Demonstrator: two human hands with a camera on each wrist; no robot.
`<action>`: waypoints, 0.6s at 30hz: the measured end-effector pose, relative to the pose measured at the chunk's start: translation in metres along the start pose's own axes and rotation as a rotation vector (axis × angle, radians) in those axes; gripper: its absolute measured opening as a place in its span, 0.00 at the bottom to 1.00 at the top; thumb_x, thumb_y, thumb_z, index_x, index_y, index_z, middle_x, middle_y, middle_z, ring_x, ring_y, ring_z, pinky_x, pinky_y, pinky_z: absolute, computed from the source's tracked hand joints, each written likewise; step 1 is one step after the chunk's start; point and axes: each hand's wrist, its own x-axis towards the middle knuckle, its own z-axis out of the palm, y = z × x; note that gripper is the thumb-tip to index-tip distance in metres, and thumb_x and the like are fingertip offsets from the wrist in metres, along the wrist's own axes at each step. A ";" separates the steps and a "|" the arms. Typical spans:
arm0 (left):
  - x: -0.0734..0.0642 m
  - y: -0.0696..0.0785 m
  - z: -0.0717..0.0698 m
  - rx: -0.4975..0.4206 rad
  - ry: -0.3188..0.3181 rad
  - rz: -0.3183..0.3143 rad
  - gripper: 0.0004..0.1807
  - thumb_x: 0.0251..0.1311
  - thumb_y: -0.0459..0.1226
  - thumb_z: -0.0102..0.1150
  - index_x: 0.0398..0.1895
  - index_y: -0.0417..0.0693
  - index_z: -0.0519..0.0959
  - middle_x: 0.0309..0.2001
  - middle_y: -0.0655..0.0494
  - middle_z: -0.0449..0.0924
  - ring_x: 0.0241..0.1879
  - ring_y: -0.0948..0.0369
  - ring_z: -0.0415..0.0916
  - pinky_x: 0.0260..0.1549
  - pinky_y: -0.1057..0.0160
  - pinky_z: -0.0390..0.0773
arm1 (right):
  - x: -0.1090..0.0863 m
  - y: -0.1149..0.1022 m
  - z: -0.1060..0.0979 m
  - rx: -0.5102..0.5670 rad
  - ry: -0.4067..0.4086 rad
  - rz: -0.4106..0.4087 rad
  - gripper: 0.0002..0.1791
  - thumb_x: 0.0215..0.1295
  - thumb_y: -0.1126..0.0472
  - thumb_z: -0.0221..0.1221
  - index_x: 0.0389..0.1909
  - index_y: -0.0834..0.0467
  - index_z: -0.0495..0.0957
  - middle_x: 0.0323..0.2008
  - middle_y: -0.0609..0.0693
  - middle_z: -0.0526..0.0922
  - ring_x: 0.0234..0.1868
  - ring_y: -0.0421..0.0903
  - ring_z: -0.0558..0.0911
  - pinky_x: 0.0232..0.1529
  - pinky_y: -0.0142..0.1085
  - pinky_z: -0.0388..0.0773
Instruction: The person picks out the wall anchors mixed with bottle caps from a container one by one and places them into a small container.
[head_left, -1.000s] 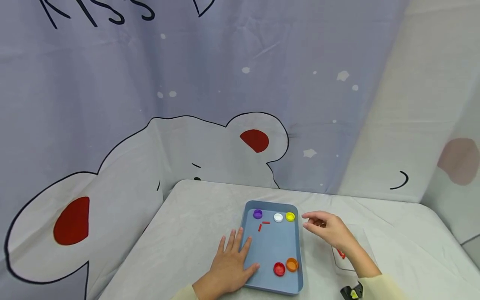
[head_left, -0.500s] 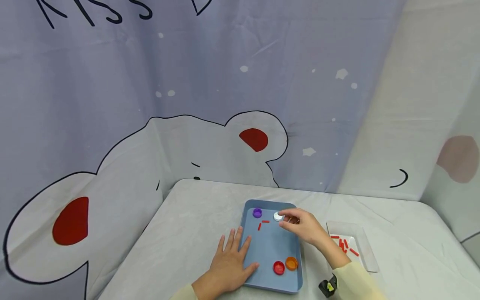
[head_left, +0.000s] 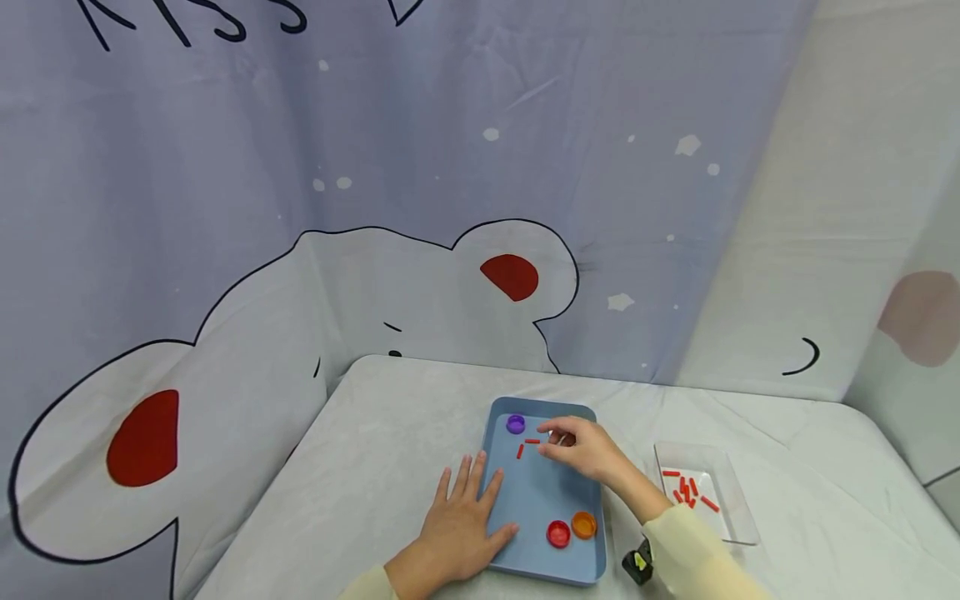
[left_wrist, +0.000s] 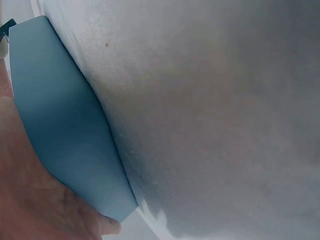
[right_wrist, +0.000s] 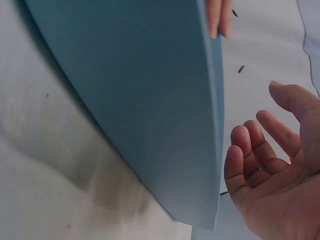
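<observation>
My left hand (head_left: pixel 461 529) lies with spread fingers over the left edge of a blue tray (head_left: pixel 536 492). In the left wrist view that hand (left_wrist: pixel 35 195) shows beside the tray's outer wall (left_wrist: pixel 65 115). My right hand (head_left: pixel 581 450) hovers over the tray's far right part, thumb and index finger apart near two short red sticks, one lying crosswise (head_left: pixel 532 441) and one lengthwise (head_left: pixel 520 452). Nothing shows between the fingers of the right hand (right_wrist: pixel 280 175) in the right wrist view. A purple round cap (head_left: pixel 515 424) sits left of the sticks. The right hand covers the white and yellow caps.
Red (head_left: pixel 558 534) and orange (head_left: pixel 583 525) round caps sit at the tray's near right. A clear box (head_left: pixel 742 508) with several red sticks (head_left: pixel 686 490) stands right of the tray on a white-covered table (head_left: pixel 405 433). A patterned curtain (head_left: pixel 420 125) hangs behind.
My right hand has moved left from beside the tray to above it, near the two red sticks, uncovering the clear box and hiding the white and yellow caps. The left hand stays put.
</observation>
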 end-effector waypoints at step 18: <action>0.002 -0.002 0.005 0.007 0.035 0.021 0.44 0.69 0.67 0.42 0.78 0.50 0.62 0.81 0.42 0.47 0.79 0.41 0.44 0.72 0.34 0.46 | 0.015 0.005 0.027 -0.100 -0.103 0.025 0.21 0.60 0.58 0.71 0.51 0.64 0.84 0.28 0.44 0.80 0.29 0.39 0.75 0.30 0.31 0.74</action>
